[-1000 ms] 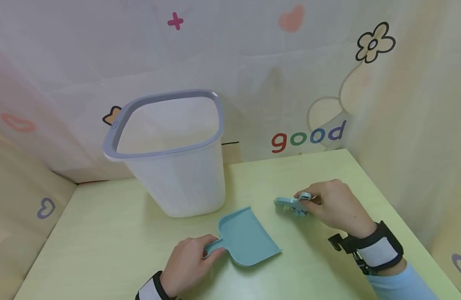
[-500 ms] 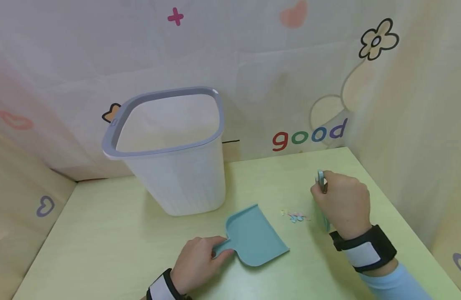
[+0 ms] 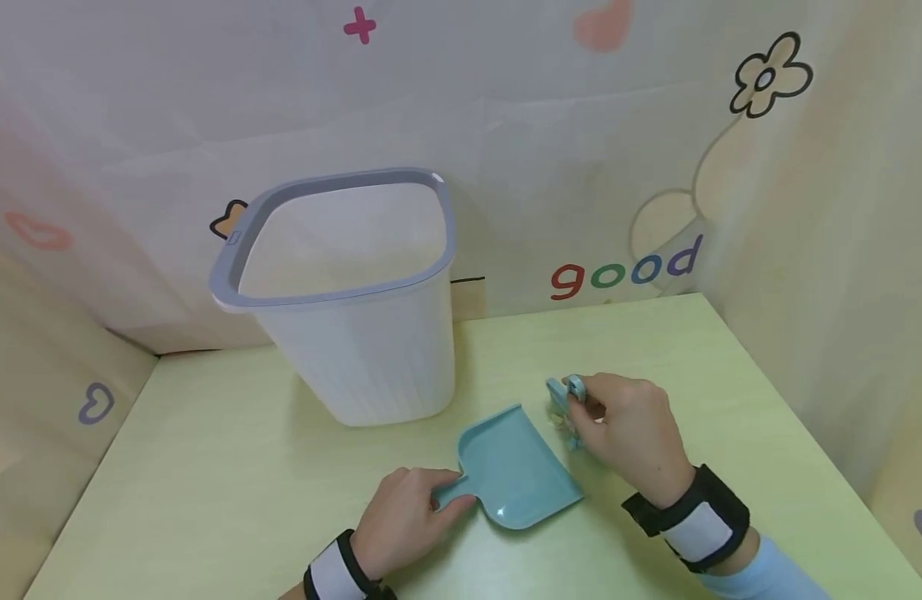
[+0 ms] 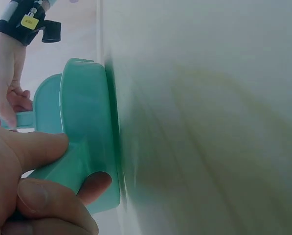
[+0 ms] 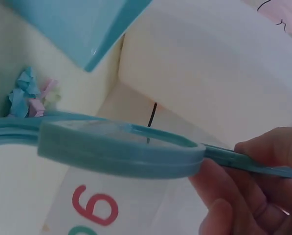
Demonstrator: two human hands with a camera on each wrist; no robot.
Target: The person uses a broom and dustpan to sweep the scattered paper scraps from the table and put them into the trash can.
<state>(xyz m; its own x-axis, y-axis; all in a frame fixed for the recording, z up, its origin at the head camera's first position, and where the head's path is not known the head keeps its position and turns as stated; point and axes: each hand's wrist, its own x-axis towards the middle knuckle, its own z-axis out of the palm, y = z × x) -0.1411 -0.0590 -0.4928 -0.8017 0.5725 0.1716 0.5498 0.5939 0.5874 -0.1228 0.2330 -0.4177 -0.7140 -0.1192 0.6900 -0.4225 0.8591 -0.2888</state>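
My left hand [image 3: 408,512] grips the short handle of a teal dustpan [image 3: 517,471] low over the table, its flat edge facing right. In the left wrist view, thumb and fingers wrap that handle close behind the pan [image 4: 89,112]. On the right, my right hand [image 3: 637,425] holds a small light-blue hand brush [image 3: 557,396] by its handle, just beyond the dustpan's edge. Crumpled blue, pink and yellow paper scraps [image 5: 28,95] lie beside the brush [image 5: 121,152] in the right wrist view. From the head view the brush and hand partly hide them.
A tall white bin [image 3: 386,367] with a grey-blue rim [image 3: 341,296] stands behind the dustpan, near the back curtain [image 3: 543,167]. Printed drawings and the word "good" [image 3: 626,271] mark that curtain. The pale yellow table [image 3: 228,483] meets side curtains left and right.
My right hand swung the brush right, off the scraps, then brought it back left over them, nearer the dustpan. My left hand and the dustpan shifted slightly right.
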